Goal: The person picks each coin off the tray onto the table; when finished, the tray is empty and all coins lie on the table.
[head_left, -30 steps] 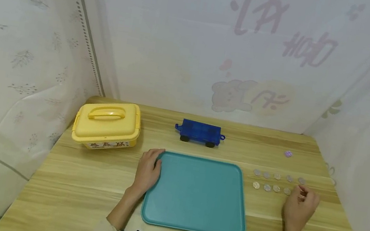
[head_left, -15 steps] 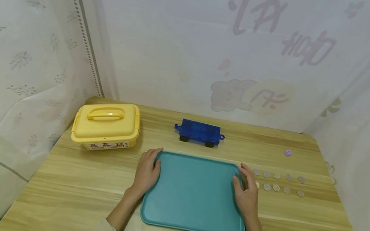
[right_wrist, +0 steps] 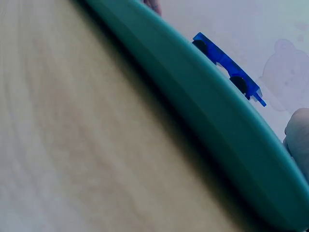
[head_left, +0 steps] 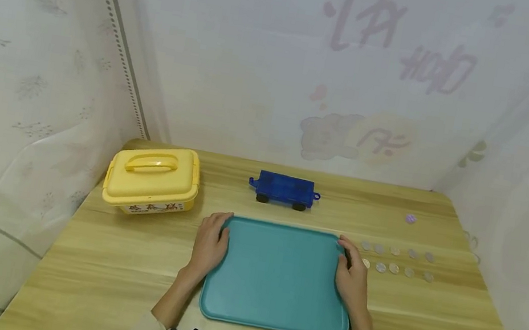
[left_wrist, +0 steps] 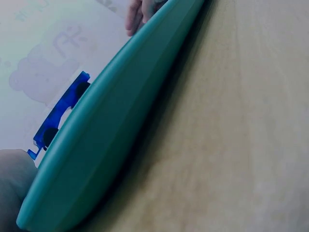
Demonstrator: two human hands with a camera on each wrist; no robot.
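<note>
Both hands on the teal tray (head_left: 277, 282), lying flat on the wooden table (head_left: 113, 268) in front of the blue toy wagon (head_left: 283, 189). Left hand (head_left: 211, 244) gripping the tray's left rim near the far corner, fingers curled over the edge; right hand (head_left: 352, 276) gripping the right rim near its far corner likewise. Yellow lidded box (head_left: 152, 179) well left of the tray, beyond its far-left corner; two rows of coins (head_left: 395, 260) just right of the tray, the nearest coin almost at the right hand's knuckles; a small purple piece (head_left: 410, 218) farther off to the tray's far right. For a clean lift or shift, probably best with even pull from both sides, thumbs on top and fingers under the rim, tray kept level. Care needed on the right side, so as not to brush the coins out of line. In the wrist views, only the tray's rim against the tabletop, with the wagon beyond.
</note>
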